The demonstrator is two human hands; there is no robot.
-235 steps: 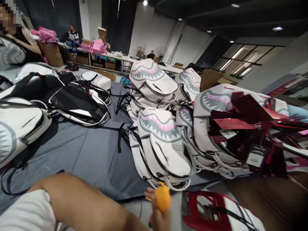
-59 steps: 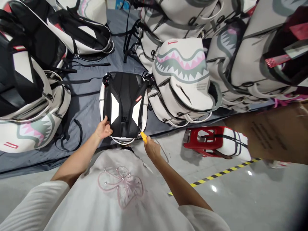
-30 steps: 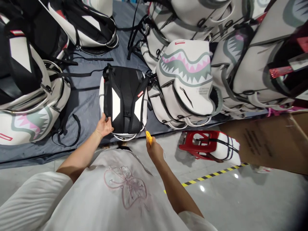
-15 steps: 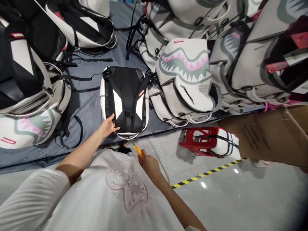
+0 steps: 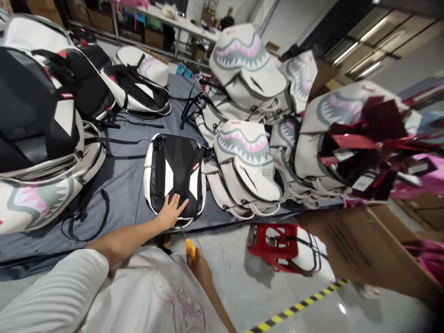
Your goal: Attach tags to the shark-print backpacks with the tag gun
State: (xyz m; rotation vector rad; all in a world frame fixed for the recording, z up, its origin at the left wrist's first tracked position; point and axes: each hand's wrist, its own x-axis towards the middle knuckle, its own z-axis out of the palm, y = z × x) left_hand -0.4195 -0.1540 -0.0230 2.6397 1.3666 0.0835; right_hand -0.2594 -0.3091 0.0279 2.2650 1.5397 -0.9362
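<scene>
A black-and-white backpack lies on the grey cloth with its padded back and white patches facing up. My left hand rests on its near end, fingers spread flat over the black panel. Just below that end, my right hand is closed around an orange-handled tool. The tool's thin dark shaft points up to the bag's near edge. I cannot make out its tip or whether it touches the bag.
Shark-mouth backpacks are piled on the right, with dark red tags on one pile. More backpacks stand at left. A red stool, a cardboard box and striped floor tape are at lower right.
The view has tilted up, showing more of the room. My left hand has shifted from the bag's left side onto its near black panel, fingers now flat. The right hand still holds the tool.
</scene>
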